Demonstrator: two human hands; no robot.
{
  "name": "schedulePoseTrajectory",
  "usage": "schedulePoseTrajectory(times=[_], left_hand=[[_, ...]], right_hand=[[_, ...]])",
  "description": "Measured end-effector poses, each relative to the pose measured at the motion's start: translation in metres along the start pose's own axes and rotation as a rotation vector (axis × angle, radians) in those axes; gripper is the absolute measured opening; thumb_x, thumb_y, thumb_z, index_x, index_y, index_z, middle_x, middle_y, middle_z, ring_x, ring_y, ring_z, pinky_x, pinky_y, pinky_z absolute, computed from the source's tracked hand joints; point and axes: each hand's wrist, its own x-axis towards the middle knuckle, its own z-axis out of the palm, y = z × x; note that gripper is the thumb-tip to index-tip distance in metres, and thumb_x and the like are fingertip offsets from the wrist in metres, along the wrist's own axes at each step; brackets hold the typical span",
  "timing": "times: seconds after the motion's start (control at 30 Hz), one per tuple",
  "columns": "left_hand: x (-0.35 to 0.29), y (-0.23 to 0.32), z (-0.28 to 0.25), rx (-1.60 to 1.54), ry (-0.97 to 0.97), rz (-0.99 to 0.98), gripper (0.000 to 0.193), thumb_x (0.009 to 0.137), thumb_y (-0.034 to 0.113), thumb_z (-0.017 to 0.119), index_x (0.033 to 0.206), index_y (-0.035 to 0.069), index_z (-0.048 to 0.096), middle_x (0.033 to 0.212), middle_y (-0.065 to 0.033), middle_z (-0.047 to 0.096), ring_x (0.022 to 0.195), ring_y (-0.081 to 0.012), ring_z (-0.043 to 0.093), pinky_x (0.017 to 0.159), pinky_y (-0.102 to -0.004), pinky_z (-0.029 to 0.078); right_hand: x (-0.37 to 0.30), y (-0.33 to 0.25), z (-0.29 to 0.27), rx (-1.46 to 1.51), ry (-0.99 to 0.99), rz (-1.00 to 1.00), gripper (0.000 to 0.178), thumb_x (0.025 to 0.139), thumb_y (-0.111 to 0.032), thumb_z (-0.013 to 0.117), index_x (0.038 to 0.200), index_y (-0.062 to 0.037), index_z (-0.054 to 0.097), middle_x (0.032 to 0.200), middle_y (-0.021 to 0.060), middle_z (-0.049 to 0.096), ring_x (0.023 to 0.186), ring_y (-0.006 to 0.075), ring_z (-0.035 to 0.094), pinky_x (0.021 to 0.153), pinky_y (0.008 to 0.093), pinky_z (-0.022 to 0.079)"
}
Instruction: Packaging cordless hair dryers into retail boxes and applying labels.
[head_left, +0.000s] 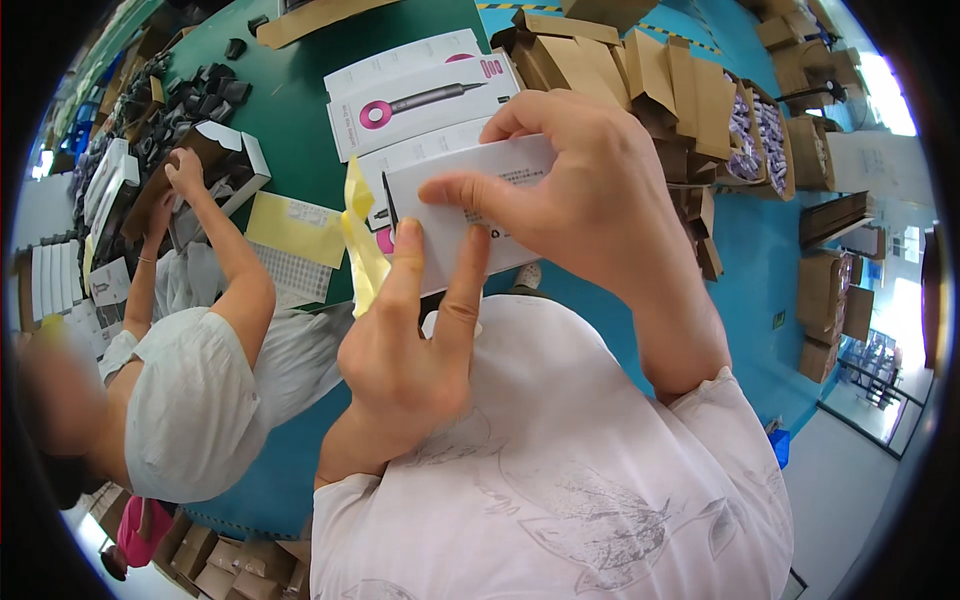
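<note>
A white carton (pixel 440 190) with small dark print is held up in front of my chest. My right hand (pixel 575 170) grips it, thumb flat on its face and fingers over the far edge. Two stretched fingers of my left hand (pixel 410 350) press on the near part of the same face; the other fingers are curled, the thumb hidden. A crumpled yellow strip (pixel 362 230) hangs beside the carton, its lower end behind my left hand; I cannot tell whether that hand holds it. Beyond lie several white cartons (pixel 420 100) picturing a grey and pink hair dryer.
A co-worker (pixel 200 390) at my left reaches into an open box (pixel 240 170) on the green table (pixel 290 110). Yellow sheets (pixel 295 228) and a heap of dark parts (pixel 205 95) lie there. Brown cartons (pixel 660 85) and boxes of purple packets (pixel 765 135) stand at right.
</note>
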Motion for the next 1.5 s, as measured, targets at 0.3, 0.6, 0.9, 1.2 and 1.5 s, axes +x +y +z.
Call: schedulePoseTrajectory(times=[0.3, 0.6, 0.9, 1.2, 1.5], left_hand=[[-0.006, 0.001, 0.003, 0.001, 0.030, -0.077, 0.041, 0.080, 0.005, 0.072, 0.120, 0.011, 0.074, 0.118, -0.0273, 0.063, 0.075, -0.0192, 0.066, 0.053, -0.0248, 0.054], [-0.010, 0.000, 0.012, -0.041, 0.127, -0.110, 0.038, 0.083, 0.012, 0.076, 0.121, 0.011, 0.073, 0.118, -0.0262, 0.063, 0.074, -0.0217, 0.067, 0.052, -0.0255, 0.054], [-0.022, 0.008, 0.020, -0.286, 0.273, -0.325, 0.078, 0.080, 0.007, 0.082, 0.146, -0.006, 0.042, 0.145, -0.0273, 0.045, 0.070, -0.0141, 0.067, 0.050, -0.0219, 0.049], [-0.023, 0.007, 0.031, -0.764, -0.123, -0.599, 0.111, 0.065, 0.013, 0.090, 0.155, -0.002, 0.027, 0.085, -0.0119, 0.066, 0.050, -0.0118, 0.044, 0.048, -0.0246, 0.040], [-0.039, -0.027, -0.003, -0.789, 0.025, -0.763, 0.078, 0.076, 0.016, 0.086, 0.143, -0.002, 0.050, 0.109, -0.0087, 0.075, 0.052, -0.0030, 0.036, 0.049, -0.0187, 0.036]], right_hand=[[-0.017, 0.012, 0.002, -0.030, 0.180, -0.215, 0.041, 0.084, -0.023, 0.079, 0.118, -0.0032, 0.068, 0.103, 0.0162, 0.069, 0.083, 0.0239, 0.068, 0.070, 0.0329, 0.054], [-0.035, 0.036, 0.002, 0.432, 0.021, -0.098, 0.039, 0.096, -0.003, 0.061, 0.135, -0.0023, 0.055, 0.120, 0.0121, 0.065, 0.106, 0.0165, 0.064, 0.086, 0.0283, 0.055], [-0.039, 0.061, -0.006, 0.585, -0.197, -0.261, 0.105, 0.069, -0.018, 0.092, 0.152, -0.0062, 0.028, 0.137, 0.0215, 0.055, 0.127, 0.0344, 0.056, 0.101, 0.0451, 0.049], [-0.015, 0.073, 0.002, 0.577, -0.193, -0.182, 0.095, 0.067, -0.006, 0.090, 0.145, -0.0070, 0.035, 0.123, 0.0198, 0.063, 0.115, 0.0314, 0.064, 0.095, 0.0417, 0.053], [0.028, 0.086, -0.001, 0.627, -0.204, -0.187, 0.086, 0.062, -0.013, 0.093, 0.133, 0.0012, 0.048, 0.112, 0.0140, 0.067, 0.103, 0.0225, 0.067, 0.091, 0.0363, 0.053]])
